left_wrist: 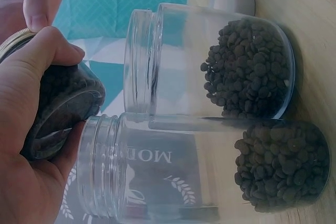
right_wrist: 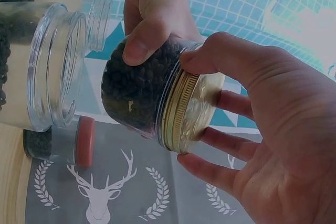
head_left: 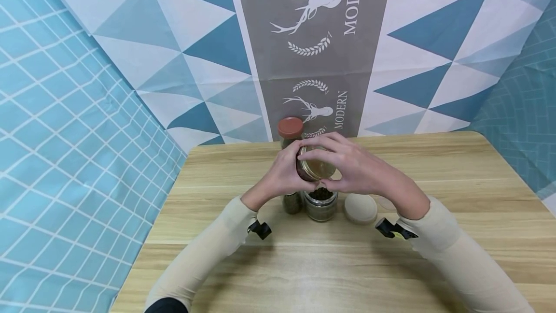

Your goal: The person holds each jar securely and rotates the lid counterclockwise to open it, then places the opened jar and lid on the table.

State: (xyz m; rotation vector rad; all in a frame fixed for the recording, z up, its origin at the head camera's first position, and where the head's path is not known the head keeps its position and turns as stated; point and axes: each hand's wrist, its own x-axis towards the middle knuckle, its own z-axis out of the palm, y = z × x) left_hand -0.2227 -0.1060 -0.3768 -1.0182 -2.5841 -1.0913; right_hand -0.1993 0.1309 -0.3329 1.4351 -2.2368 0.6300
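Head view: left hand (head_left: 286, 173), curled about a lidded glass jar (head_left: 305, 172); right hand (head_left: 354, 168), thumb and fingers arched wide apart around the gold-rimmed lid (head_left: 320, 163) of the same jar. Jar raised above the worktop (head_left: 330, 264), tilted, its lid turned towards the right hand. Beneath the hands, one open glass jar (head_left: 321, 209) with dark contents, upright; just beside it, to picture left, a narrower jar (head_left: 293, 203), its top hidden behind the left hand. To picture right, a pale round lid (head_left: 360, 208), lying flat, with a clear disc (head_left: 385, 203) next to it. Farther back, a jar with a rust-red cap (head_left: 290, 128), partly covered by the hands. Behind, a wall cloth (head_left: 314, 62) in grey, printed with deer heads and the word MODERN. Left wrist view: left hand wrapped round the body of the lidded jar, dark contents showing through the glass; right hand at the upper corner, mostly out of frame. The open jar and the narrower jar stand side by side, both without lids, each partly filled with small dark pieces. Right wrist view: left thumb flat along the jar's glass side; right thumb and fingertips clamped on the gold lid, fingers spaced apart, palm clear of it. Lid seated on the jar.
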